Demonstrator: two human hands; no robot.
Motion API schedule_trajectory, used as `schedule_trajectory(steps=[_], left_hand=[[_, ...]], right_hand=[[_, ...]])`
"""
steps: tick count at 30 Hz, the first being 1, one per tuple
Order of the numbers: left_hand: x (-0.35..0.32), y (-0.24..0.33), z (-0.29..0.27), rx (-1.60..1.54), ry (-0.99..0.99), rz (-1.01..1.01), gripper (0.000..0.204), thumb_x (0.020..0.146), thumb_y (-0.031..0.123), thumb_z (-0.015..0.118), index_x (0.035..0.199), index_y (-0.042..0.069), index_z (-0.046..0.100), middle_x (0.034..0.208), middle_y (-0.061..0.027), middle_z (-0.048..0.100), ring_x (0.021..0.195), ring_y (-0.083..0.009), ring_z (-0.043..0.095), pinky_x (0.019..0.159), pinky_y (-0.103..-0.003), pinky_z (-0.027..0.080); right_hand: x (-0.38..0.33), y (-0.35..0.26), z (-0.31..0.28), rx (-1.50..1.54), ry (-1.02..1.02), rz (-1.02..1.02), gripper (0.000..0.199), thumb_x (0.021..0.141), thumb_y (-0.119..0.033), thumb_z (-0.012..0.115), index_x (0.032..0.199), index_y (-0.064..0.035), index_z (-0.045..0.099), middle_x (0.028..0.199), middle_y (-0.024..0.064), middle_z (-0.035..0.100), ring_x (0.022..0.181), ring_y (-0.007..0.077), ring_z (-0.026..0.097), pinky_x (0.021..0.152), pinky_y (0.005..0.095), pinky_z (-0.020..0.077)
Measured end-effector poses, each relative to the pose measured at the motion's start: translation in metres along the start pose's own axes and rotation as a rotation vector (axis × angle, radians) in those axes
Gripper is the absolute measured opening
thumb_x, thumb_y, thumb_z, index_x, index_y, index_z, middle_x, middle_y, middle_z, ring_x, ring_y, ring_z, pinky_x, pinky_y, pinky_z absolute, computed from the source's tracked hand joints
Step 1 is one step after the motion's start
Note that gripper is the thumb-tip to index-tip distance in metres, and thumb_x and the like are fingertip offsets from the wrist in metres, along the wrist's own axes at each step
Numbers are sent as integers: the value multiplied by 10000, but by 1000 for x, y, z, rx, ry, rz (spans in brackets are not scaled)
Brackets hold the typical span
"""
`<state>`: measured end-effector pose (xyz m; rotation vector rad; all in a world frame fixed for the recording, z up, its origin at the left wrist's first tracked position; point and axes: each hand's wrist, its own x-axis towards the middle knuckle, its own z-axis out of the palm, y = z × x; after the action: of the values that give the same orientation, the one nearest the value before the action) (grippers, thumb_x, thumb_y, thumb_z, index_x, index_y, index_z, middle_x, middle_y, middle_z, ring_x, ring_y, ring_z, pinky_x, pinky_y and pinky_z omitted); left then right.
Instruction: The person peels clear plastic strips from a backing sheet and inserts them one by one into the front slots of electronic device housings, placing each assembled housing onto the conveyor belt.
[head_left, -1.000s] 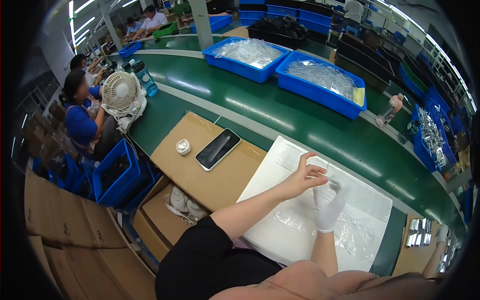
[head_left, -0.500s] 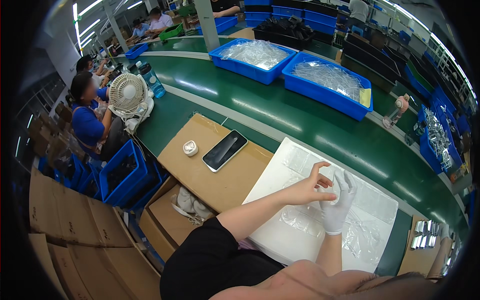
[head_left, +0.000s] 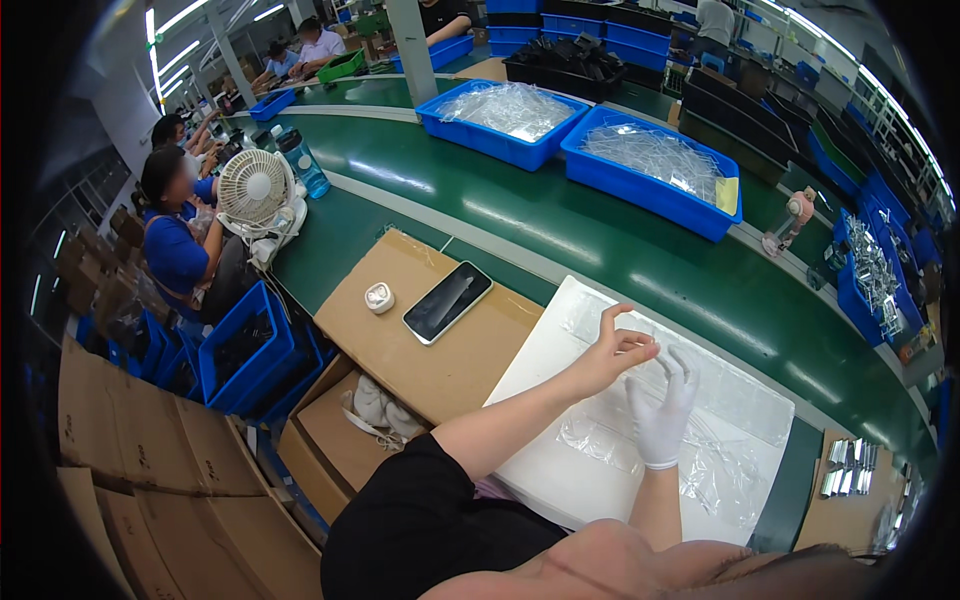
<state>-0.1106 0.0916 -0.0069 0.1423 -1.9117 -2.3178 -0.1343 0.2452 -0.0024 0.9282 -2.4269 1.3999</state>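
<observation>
My bare left hand (head_left: 602,362) is over the white board (head_left: 530,400), its thumb and a finger brought together in a pinch while the index finger arches up. Whatever lies in that pinch, if anything, is too small or clear to make out. Just to its right is my right hand (head_left: 662,425) in a white glove, palm turned up with the fingers curved and apart. No object shows in the glove. Beneath both hands, clear plastic film pieces (head_left: 715,475) lie across the board, some flat and some crumpled.
Left of the board, a phone (head_left: 448,303) and a small white case (head_left: 379,297) rest on cardboard (head_left: 420,375). Blue bins (head_left: 650,190) of clear parts stand across the green table. A fan (head_left: 256,188) and bottle (head_left: 303,163) are far left; metal pieces (head_left: 850,468) lie right.
My left hand has drawn back to the left, away from the gloved fingers. My right hand has shifted slightly left and its fingers have spread. Another person's hand at the far right has left the view.
</observation>
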Motion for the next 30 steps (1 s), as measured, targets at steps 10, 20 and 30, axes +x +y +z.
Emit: schedule_trajectory(steps=[10, 20, 30], left_hand=[[-6, 3, 2, 149, -190, -37, 856, 943, 316, 679, 1508, 129, 64, 1320, -216, 551, 1203, -326, 542, 1055, -433, 400], [0, 0, -4, -90, -27, 14, 948, 913, 442, 709, 1508, 106, 51, 1301, -245, 537, 1214, -358, 548, 1017, -419, 436], [-4, 2, 0, 114, -128, 16, 882, 928, 319, 705, 1507, 128, 68, 1306, -185, 558, 1160, -301, 562, 1052, -423, 411]], right_hand=[[1, -11, 0, 72, 171, -17, 561, 760, -60, 740, 1286, -75, 543, 1321, 138, 506, 1242, 340, 484, 1083, 416, 378], [0, -2, -5, 31, -28, -60, 549, 768, -52, 745, 1283, -77, 556, 1320, 139, 506, 1205, 322, 503, 1031, 403, 414], [0, -12, 1, 140, 224, 32, 487, 758, -23, 732, 1223, -82, 604, 1291, 132, 520, 1192, 315, 510, 1022, 396, 420]])
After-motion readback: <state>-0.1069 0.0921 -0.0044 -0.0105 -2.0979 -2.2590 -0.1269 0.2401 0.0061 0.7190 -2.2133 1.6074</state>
